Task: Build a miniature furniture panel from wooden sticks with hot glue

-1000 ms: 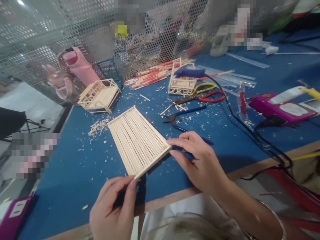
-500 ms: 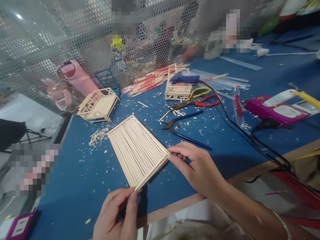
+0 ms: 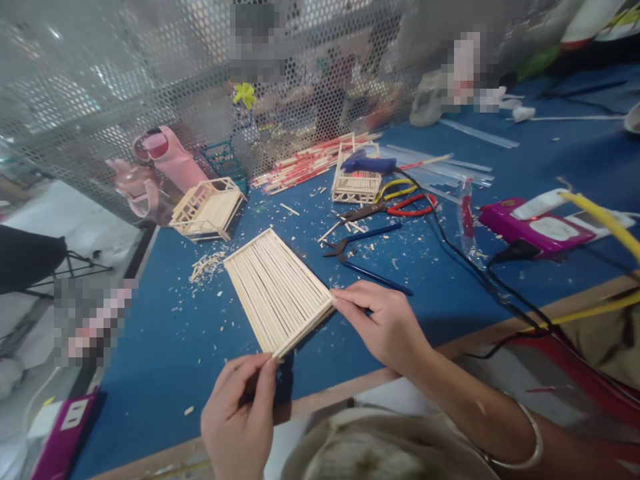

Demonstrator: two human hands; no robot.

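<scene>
A rectangular panel of wooden sticks [image 3: 277,287] lies on the blue tabletop, its sticks side by side with a strip across each end. At its near left corner, my left hand [image 3: 239,403] is closed in a pinch between thumb and forefinger. My right hand [image 3: 384,325] pinches the right corner the same way. Between the two hands runs the near edge strip; whether it is a loose stick or fixed to the panel I cannot tell. Just beyond the right hand lie blue-handled nippers [image 3: 345,252], spread open.
Small stick-built models [image 3: 213,210] stand at the back left and centre. A blue glue gun [image 3: 367,163] rests on the centre one, near pliers with red and yellow handles [image 3: 395,203]. Red-tipped sticks [image 3: 305,163], clear glue sticks [image 3: 425,163], a purple power strip [image 3: 535,227], cords and wood scraps lie about.
The view has shifted a little, so the scene sits slightly differently in frame. Both hands keep their pinch on the panel's near corners, and the panel stays in place on the table.
</scene>
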